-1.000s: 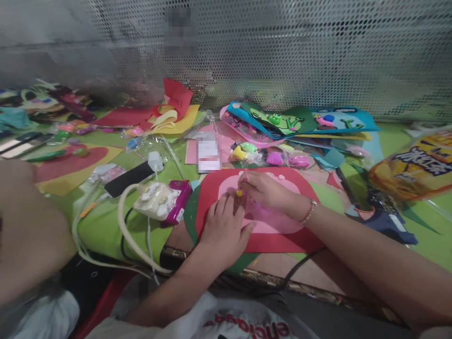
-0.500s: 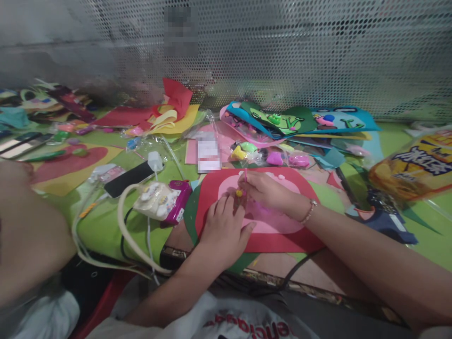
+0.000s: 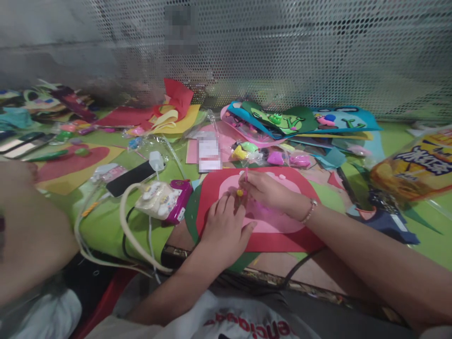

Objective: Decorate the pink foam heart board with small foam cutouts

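My left hand lies spread on a red foam-like sheet that has a pink rounded shape on it. Closed around a thin pink stick is my right hand, over the upper part of the pink shape. The stick stands nearly upright, and its lower end is hidden by the fingers. A small yellow piece sits just beyond my left fingertips, beside the right fingers. Small white pieces lie along the pink shape's far edge. Beneath the red sheet, a green sheet sticks out.
Bags of coloured clay lie behind the red sheet, with decorated cutouts further back. To the left are a phone, cables and a white-and-purple box. A yellow snack bag stands right. Another person's arm enters at left.
Both hands keep almost the same place and pose. The whole view has shifted very slightly.
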A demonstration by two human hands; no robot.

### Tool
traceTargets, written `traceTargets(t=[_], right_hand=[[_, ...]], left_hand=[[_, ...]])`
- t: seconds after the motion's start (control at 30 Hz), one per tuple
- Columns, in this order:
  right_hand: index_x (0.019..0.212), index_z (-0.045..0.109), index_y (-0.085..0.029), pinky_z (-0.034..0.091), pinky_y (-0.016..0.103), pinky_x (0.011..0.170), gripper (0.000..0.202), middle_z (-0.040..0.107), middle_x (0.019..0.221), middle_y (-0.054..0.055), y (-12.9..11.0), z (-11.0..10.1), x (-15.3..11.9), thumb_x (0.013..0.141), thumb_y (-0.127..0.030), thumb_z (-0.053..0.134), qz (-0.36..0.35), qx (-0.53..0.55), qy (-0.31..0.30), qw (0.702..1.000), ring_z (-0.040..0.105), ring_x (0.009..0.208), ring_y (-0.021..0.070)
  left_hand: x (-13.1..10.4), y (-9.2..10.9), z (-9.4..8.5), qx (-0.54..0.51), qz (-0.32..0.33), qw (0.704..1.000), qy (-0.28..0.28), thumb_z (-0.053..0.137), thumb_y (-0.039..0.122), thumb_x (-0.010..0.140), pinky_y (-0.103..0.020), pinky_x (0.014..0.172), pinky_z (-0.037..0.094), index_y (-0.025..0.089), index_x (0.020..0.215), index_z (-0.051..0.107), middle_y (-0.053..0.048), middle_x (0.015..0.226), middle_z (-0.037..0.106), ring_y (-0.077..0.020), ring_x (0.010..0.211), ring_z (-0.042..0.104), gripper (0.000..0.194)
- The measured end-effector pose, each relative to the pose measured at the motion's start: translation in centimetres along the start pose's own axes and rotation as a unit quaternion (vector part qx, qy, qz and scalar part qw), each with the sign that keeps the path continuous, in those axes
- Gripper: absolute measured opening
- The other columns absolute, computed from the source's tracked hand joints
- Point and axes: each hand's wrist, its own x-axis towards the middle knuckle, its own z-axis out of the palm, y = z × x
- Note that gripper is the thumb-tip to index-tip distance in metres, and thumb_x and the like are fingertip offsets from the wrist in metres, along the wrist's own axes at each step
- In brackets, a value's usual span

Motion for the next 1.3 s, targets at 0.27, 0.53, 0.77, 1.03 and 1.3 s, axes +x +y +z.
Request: traceTargets(t=[0.27,0.53,0.77,1.03,1.3], right_hand=[[0.071,0.044,-0.018,0.036,0.026,0.061,0.023,0.051,0.072,0.003,0.0,0.0,-0.1,0.091,-0.022,0.033,-0.029,-0.024,0.009,0.999,0.043,0.063,0.0118],[0.075,0.048,-0.018,0.042,0.026,0.064,0.013,0.054,0.074,0.002,0.5,-0.1,-0.5,0.082,-0.01,0.039,-0.025,0.053,0.106,0.993,0.052,0.068,0.0114],[0.081,0.05,-0.017,0.048,0.027,0.064,0.004,0.058,0.072,0.001,0.0,-0.1,0.0,0.081,-0.015,0.047,0.041,0.254,0.051,0.965,0.06,0.068,0.0118],[0.084,0.045,-0.018,0.048,0.026,0.061,0.012,0.055,0.075,-0.001,0.3,-0.4,0.3,0.076,-0.019,0.055,0.075,0.353,0.047,0.931,0.057,0.065,0.0098],[0.085,0.043,-0.019,0.046,0.025,0.057,0.01,0.052,0.07,-0.002,1.2,0.2,0.3,0.078,-0.014,0.047,0.075,0.34,0.013,0.937,0.054,0.061,0.0091]], left_hand=[[0.1,0.0,-0.1,-0.005,-0.001,1.0,-0.003,0.034,0.045,0.089,-0.046,0.102,0.03,0.017,0.135,0.037,-0.016,0.14,0.037,-0.0285,0.131,0.031,0.054],[0.0,-0.1,0.1,-0.004,0.003,1.0,0.002,0.033,0.046,0.089,-0.046,0.103,0.029,0.019,0.138,0.033,-0.016,0.143,0.033,-0.0289,0.132,0.029,0.056],[0.1,-0.1,0.0,0.001,-0.002,1.0,-0.008,0.032,0.047,0.089,-0.047,0.102,0.03,0.017,0.134,0.04,-0.018,0.135,0.041,-0.0303,0.129,0.032,0.054],[0.1,-0.1,0.0,0.008,-0.006,1.0,-0.011,0.034,0.045,0.089,-0.046,0.101,0.031,0.019,0.137,0.034,-0.015,0.135,0.041,-0.0295,0.129,0.033,0.055],[0.2,-0.1,0.0,0.01,-0.002,1.0,-0.014,0.028,0.047,0.09,-0.047,0.101,0.031,0.017,0.135,0.037,-0.015,0.139,0.039,-0.0298,0.13,0.031,0.055]])
